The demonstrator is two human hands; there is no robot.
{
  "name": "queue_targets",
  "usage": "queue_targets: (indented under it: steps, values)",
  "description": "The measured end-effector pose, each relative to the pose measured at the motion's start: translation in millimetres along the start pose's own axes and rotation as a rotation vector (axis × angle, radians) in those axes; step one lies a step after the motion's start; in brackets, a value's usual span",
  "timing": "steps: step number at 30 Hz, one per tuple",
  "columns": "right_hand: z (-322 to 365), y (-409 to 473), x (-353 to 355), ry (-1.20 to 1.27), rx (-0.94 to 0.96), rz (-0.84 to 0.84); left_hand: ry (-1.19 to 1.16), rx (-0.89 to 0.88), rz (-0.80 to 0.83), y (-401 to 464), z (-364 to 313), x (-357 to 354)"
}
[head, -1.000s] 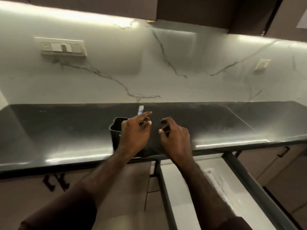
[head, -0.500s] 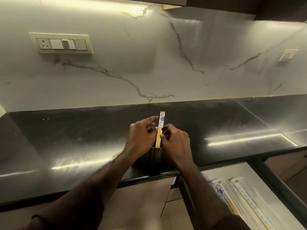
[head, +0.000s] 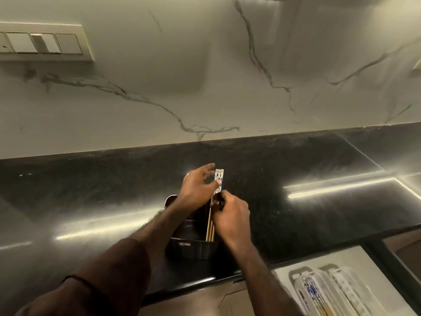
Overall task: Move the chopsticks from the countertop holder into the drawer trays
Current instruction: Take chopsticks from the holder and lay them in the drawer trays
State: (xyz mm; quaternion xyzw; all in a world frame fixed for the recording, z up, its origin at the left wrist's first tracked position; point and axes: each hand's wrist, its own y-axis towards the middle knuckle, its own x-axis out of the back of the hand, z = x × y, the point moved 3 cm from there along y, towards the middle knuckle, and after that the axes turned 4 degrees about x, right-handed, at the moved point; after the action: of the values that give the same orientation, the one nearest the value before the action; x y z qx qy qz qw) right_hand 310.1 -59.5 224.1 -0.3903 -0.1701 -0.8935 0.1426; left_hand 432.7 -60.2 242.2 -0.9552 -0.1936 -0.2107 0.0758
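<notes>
A black holder stands near the front edge of the dark countertop. Wooden chopsticks with blue-and-white patterned tops stick up out of it. My right hand pinches their shafts just above the holder. My left hand sits beside the patterned tops, thumb touching them and fingers spread. At the lower right the open drawer holds clear trays with more patterned chopsticks lying in them.
A marble backsplash rises behind the counter, with a switch panel at the upper left. Cabinet fronts lie below the counter edge. The drawer's dark side rail runs along its right.
The view has tilted down and closer. The chopsticks have risen a little from the holder, my right hand has closed on their shafts and my left hand's fingers have opened beside the tops.
</notes>
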Motion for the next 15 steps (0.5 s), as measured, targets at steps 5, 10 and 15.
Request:
queue_targets:
  steps: [5, 10, 15]
  values:
    - [-1, 8, -4, -0.021, -0.062, -0.096, -0.056, 0.027, 0.008, 23, 13, -7]
    - [-2, 7, -7, 0.001, -0.085, -0.135, -0.135, 0.008, 0.018, 23, 15, -6]
    - [3, 11, -5, 0.037, -0.034, -0.082, -0.299, 0.035, 0.023, 19, 16, 4]
